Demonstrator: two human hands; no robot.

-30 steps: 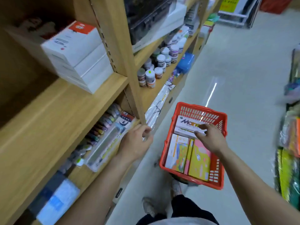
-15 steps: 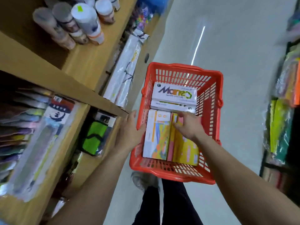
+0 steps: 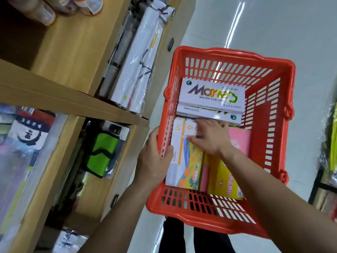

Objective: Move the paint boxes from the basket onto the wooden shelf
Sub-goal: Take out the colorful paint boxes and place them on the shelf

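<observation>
At the left wall of the basket (image 3: 182, 214), the left hand (image 3: 153, 161) clamps the rim. Inside, the right hand (image 3: 209, 141) covers the colourful paint box (image 3: 186, 167) (fingers blurred, grip unclear). At the basket's far end, stacked watercolour boxes (image 3: 211, 95) crowd it; a snagged lift could tip the basket.

Paint boxes (image 3: 211, 95) in the basket (image 3: 237, 53), two stacked at its far end, wooden shelf (image 3: 73, 52) to its left
</observation>
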